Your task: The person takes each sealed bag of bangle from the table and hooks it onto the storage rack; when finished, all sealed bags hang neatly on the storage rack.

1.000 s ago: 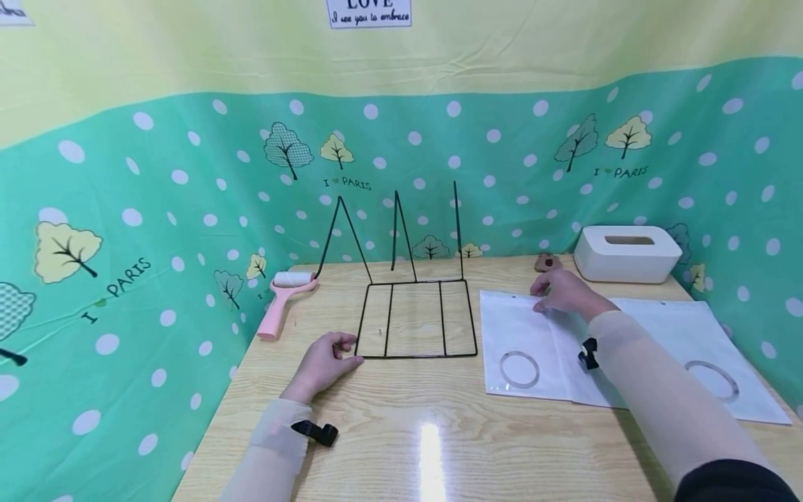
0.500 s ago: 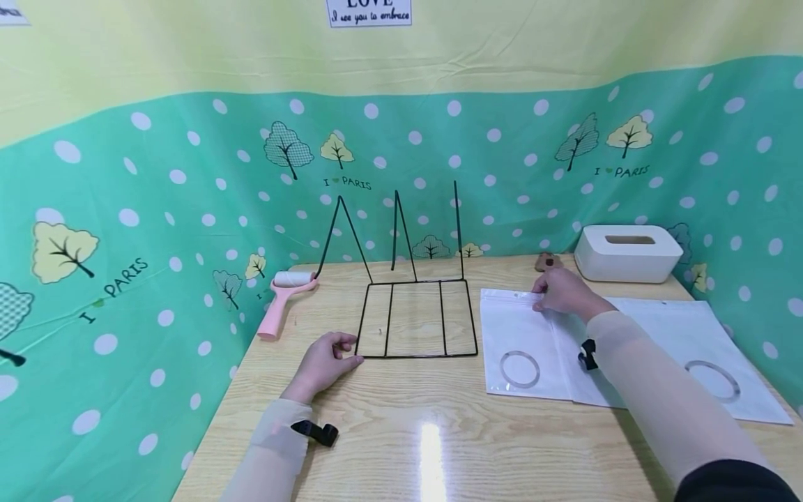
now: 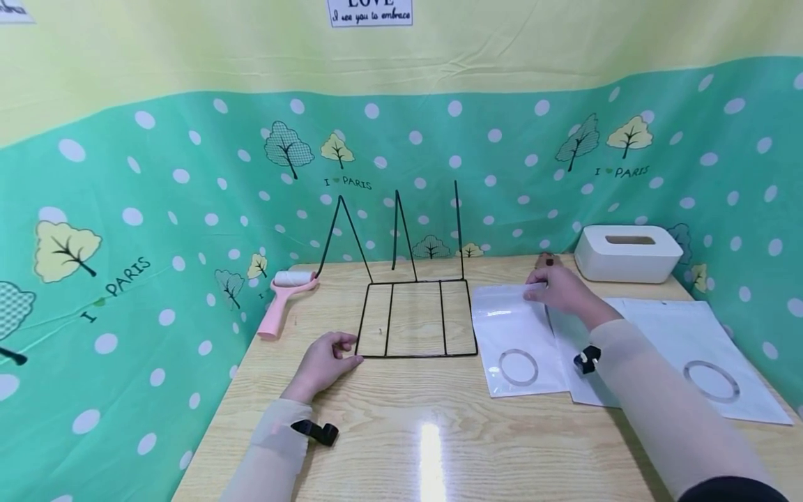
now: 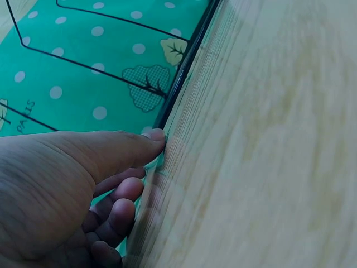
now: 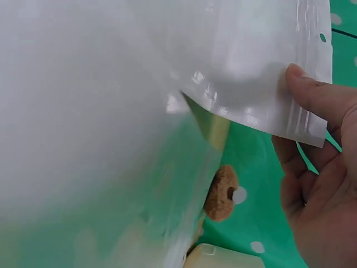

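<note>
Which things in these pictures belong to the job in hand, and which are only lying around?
Seemingly in the job:
black wire rack, left hand at its corner
white pouch, pinched by the right hand

Seemingly just lying about:
second white pouch, though it may belong
pink lint roller
white slotted box
small brown object

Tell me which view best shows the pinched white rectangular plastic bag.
Head: the white rectangular plastic bag shows nearly whole, grey ring included. The right wrist view shows only its pinched end, close up; the left wrist view, none.
</note>
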`<act>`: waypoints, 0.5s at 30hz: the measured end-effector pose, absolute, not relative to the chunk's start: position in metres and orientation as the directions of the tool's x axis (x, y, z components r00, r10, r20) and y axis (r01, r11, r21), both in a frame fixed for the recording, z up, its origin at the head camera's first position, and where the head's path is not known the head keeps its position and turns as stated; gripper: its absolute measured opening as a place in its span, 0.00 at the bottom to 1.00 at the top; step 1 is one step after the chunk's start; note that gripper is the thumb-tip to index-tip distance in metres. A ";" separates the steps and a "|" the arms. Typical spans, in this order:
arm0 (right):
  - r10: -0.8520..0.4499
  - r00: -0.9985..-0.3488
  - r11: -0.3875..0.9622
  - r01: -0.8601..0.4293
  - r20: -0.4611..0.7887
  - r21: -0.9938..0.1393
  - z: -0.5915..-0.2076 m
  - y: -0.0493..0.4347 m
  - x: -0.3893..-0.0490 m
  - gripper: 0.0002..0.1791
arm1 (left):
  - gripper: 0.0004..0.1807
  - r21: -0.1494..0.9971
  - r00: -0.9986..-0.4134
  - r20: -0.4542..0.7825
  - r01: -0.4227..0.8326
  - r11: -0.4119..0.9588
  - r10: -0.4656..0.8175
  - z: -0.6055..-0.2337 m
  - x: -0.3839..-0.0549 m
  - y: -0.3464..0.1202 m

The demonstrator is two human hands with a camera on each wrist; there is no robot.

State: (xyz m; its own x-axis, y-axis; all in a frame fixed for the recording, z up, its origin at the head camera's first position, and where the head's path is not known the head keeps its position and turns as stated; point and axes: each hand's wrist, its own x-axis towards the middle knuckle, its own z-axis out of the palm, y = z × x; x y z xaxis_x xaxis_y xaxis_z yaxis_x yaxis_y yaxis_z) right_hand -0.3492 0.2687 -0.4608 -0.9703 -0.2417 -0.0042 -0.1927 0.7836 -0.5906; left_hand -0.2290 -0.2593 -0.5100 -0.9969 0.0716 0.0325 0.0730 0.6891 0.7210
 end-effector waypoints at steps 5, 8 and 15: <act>-0.237 -0.970 0.760 -0.215 0.048 -0.613 -0.456 0.270 -0.339 0.09 | 0.23 0.724 -0.996 0.038 0.080 0.685 0.076 -0.510 -0.229 -0.259; -0.213 -0.976 0.741 -0.197 0.054 -0.642 -0.452 0.271 -0.333 0.12 | 0.23 0.728 -0.996 0.041 0.084 0.680 0.079 -0.510 -0.229 -0.260; -0.168 -0.984 0.710 -0.161 0.057 -0.685 -0.440 0.278 -0.319 0.16 | 0.23 0.728 -0.996 0.048 0.089 0.680 0.079 -0.512 -0.228 -0.261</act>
State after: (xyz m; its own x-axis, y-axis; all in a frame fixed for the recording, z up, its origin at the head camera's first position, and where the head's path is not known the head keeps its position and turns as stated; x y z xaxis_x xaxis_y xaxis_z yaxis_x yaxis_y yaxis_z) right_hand -0.3188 0.2779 -0.4398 -0.9841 -0.1682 0.0574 -0.1613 0.7100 -0.6855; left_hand -0.2284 -0.2614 -0.5125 -0.9957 0.0787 0.0482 0.0890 0.6803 0.7275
